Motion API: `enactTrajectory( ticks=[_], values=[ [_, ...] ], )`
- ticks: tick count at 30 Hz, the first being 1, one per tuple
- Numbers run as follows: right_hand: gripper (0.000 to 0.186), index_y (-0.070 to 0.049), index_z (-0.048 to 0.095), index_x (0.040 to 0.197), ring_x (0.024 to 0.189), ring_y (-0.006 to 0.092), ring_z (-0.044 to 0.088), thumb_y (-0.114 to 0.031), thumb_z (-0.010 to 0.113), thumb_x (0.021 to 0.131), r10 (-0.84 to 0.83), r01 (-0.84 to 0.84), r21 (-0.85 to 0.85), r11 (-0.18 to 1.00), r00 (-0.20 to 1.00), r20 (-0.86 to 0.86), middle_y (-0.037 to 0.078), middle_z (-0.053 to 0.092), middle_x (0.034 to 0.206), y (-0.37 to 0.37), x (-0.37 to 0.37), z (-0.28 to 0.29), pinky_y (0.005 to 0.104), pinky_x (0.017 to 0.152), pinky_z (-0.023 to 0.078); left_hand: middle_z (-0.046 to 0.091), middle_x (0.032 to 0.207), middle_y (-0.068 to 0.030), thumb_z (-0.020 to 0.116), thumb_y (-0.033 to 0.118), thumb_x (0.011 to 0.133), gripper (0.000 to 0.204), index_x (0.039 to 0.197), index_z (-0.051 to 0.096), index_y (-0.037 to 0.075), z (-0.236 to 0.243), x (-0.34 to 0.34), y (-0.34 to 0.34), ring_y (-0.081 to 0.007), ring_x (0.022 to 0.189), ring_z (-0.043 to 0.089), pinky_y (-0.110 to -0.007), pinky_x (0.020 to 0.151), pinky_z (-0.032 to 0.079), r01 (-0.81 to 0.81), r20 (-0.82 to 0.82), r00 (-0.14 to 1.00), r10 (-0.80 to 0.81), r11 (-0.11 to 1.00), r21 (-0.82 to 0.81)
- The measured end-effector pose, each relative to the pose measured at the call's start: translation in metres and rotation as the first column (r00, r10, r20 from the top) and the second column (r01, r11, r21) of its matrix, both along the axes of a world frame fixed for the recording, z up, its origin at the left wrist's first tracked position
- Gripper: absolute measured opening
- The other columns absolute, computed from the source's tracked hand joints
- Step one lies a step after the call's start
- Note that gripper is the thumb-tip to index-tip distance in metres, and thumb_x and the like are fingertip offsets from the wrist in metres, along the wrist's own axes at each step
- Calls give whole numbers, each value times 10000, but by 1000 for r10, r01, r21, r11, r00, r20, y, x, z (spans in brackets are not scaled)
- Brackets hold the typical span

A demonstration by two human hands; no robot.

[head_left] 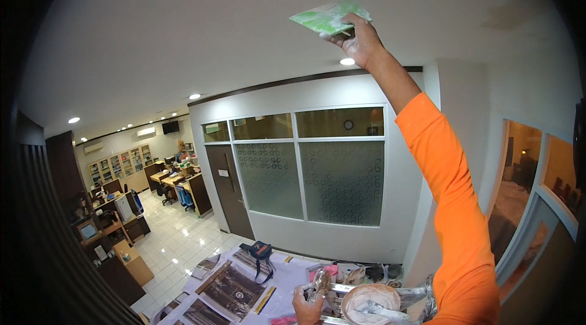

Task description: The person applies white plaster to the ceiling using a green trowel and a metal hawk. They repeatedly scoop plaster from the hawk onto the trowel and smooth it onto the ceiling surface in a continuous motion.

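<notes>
Your right hand (360, 41) is raised overhead, fingers curled tight around the handle of a green trowel (329, 18) whose flat blade lies against the white ceiling (183, 26). The blade's far edge points left, with bare ceiling running out that way toward the recessed lights (195, 97); to the right a darker patch (519, 14) marks the ceiling near the corner where the wall (452, 93) comes up. Your orange sleeve (452, 203) fills the space between the glazed partition (305, 166) and the right-hand windows (537, 191). Low down, your left hand (308, 306) grips something pale and crumpled, fingers wrapped around it; what it is cannot be told. Just beside it sits a round bowl (370, 303) of white compound on the covered platform (287, 276), whose left edge drops to the tiled floor (177, 239).
</notes>
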State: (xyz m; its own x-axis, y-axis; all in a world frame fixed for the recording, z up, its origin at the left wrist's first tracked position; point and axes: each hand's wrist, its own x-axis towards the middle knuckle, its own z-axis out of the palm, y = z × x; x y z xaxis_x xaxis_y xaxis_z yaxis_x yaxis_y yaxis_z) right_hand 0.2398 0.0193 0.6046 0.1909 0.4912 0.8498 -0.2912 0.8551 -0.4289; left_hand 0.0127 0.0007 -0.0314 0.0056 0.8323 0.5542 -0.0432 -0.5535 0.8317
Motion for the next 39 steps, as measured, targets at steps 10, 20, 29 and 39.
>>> enactTrajectory(
  ticks=[10,20,29,39],
  values=[
    [332,53,505,1284,1070,358,644,-128,503,1007,168,-134,159,978,961,-220,188,572,1238,88,21,87,399,800,636,668,848,-67,804,84,795,300,1055,659,38,-58,3,36,-174,755,578,-349,697,510,-140,-137,979,149,987,74],
    [305,91,563,1086,919,307,682,-133,367,1021,205,-155,214,964,950,-236,218,633,1032,64,42,189,363,778,646,647,843,-48,795,80,833,267,1045,643,26,-49,2,33,-167,761,557,-346,696,494,-51,-102,993,57,997,60],
    [417,10,443,1379,1123,356,623,-123,528,993,-76,209,317,925,920,-383,192,522,1329,93,-2,43,489,899,610,648,853,-49,808,91,823,280,1040,644,26,-13,-6,13,-154,777,546,-342,706,492,27,-39,999,-30,996,-88],
    [431,12,386,1400,1187,361,574,-52,495,987,-96,190,264,946,938,-333,190,487,1368,144,-23,73,521,997,544,649,857,-110,834,176,772,339,999,654,0,10,-7,5,-223,757,610,-371,718,512,11,-70,997,-19,994,-110]
  ],
)
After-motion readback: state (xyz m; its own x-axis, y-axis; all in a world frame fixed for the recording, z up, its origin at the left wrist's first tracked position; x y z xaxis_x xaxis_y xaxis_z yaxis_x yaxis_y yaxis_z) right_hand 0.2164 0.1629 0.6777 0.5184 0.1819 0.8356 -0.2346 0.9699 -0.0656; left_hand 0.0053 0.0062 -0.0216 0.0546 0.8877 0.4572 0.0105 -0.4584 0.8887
